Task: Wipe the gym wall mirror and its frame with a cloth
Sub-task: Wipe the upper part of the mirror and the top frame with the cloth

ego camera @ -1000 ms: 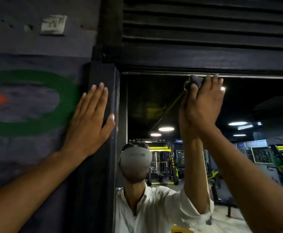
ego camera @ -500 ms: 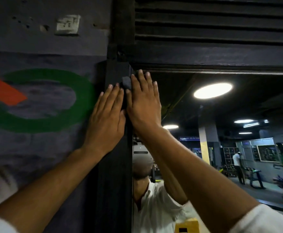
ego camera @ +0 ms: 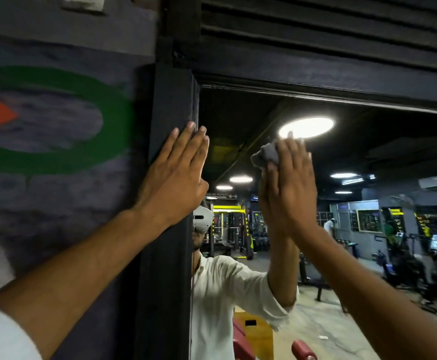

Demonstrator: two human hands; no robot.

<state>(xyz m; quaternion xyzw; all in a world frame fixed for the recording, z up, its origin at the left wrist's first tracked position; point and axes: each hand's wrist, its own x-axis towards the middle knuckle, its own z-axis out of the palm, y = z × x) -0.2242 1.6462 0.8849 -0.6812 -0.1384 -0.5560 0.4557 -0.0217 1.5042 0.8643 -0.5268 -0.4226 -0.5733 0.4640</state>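
Note:
The wall mirror (ego camera: pixel 383 157) fills the right half of the head view and reflects the gym and a person in a white shirt. Its black frame (ego camera: pixel 170 100) runs up the left side and across the top. A small grey cloth (ego camera: pixel 266 153) lies against the glass in the upper left part of the mirror. My right hand (ego camera: pixel 292 188) presses it flat with straight fingers; the cloth sticks out at the fingertips' left side. On the frame's left upright, my left hand (ego camera: pixel 175 175) rests flat with the fingers stretched upward.
Left of the frame is a dark painted wall (ego camera: pixel 56 190) with a green ring and an orange shape. Black horizontal slats (ego camera: pixel 316 29) run above the mirror. Padded red and yellow gym equipment (ego camera: pixel 253 336) stands close below, at the mirror's foot.
My right hand has slid the cloth from the frame's upper left corner rightward and down onto the glass. My left hand stays flat on the left upright.

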